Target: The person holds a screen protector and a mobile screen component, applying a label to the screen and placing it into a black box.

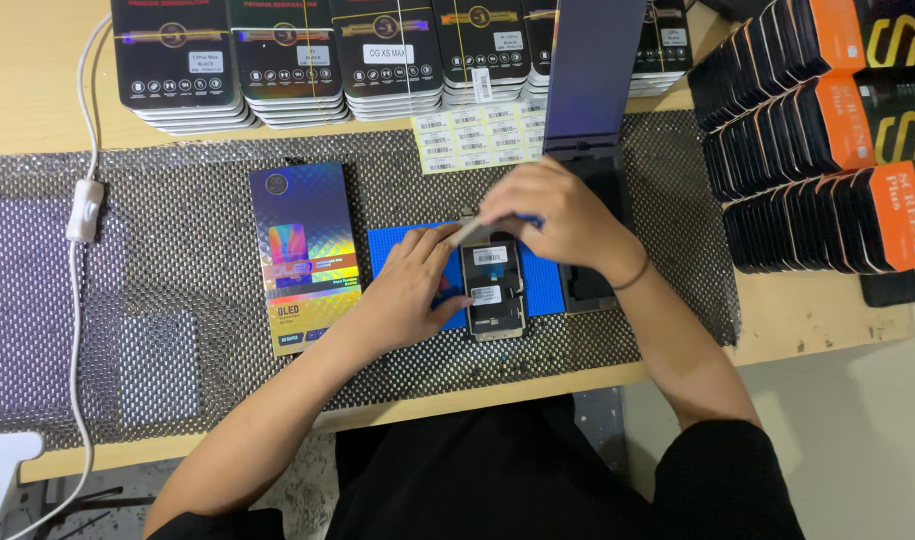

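Fingers of the right hand (562, 215) were drawn together around a slim, pale tool (467, 232), pinching it near its upper end so that its tip pointed down and to the left, toward the top edge of a phone screen part (493, 288). That hand arched over the part from the right, its wrist bent, with a thin dark band (632, 275) around the wrist and the forearm running back toward the lower right. The left hand (412, 290) lay flat and relaxed, fingers loosely spread rather than closed on anything, its fingertips (455, 300) pressing against the left edge of the part and holding it steady. Its forearm stretched away to the lower left.

The screen part rested face down on a blue mat (547, 285), near the middle of a dark mesh-patterned work mat (177, 250) that covered the wooden table (37, 90). Two small white labels showed on the part's back. Just left of the left hand lay a shiny holographic box (304, 255), flat on the mesh. A sheet of barcode stickers (477, 135) sat beyond the hands, beside an upright dark panel (589, 70). Stacks of black packaged boxes (307, 60) lined the far edge, and rows of orange-and-black boxes (827, 130) stood at the right. A white cord with an inline switch (85, 210) trailed along the left side.
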